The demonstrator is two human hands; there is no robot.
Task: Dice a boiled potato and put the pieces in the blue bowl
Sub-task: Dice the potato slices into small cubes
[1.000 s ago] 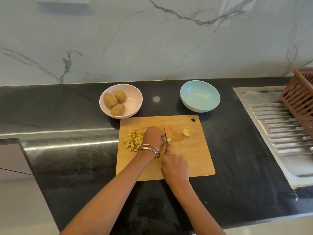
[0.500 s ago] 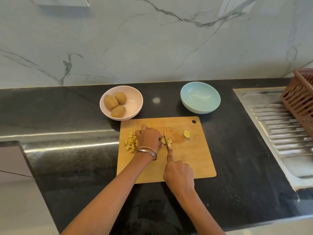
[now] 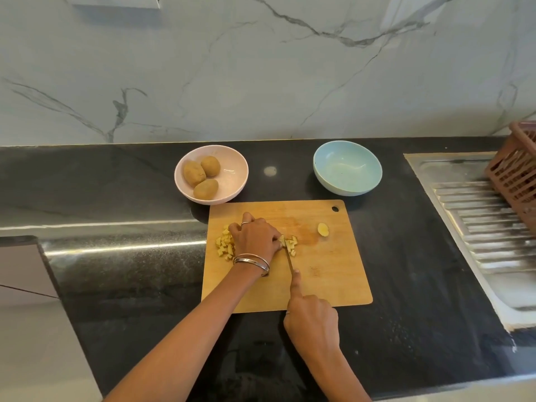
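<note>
Potato pieces [image 3: 291, 244] just right of left hand [image 3: 255, 237], knife [image 3: 289, 258] between

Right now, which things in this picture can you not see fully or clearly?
Head view only:
- Knife handle: hidden inside the right hand.
- Potato piece being cut: mostly covered by the left hand.
- Diced pile: partly behind that hand.
- Brown basket: cut off by the right edge.

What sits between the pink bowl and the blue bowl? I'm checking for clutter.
Head view: only bare black countertop with a pale round spot lies between the pink bowl and blue bowl.
</note>
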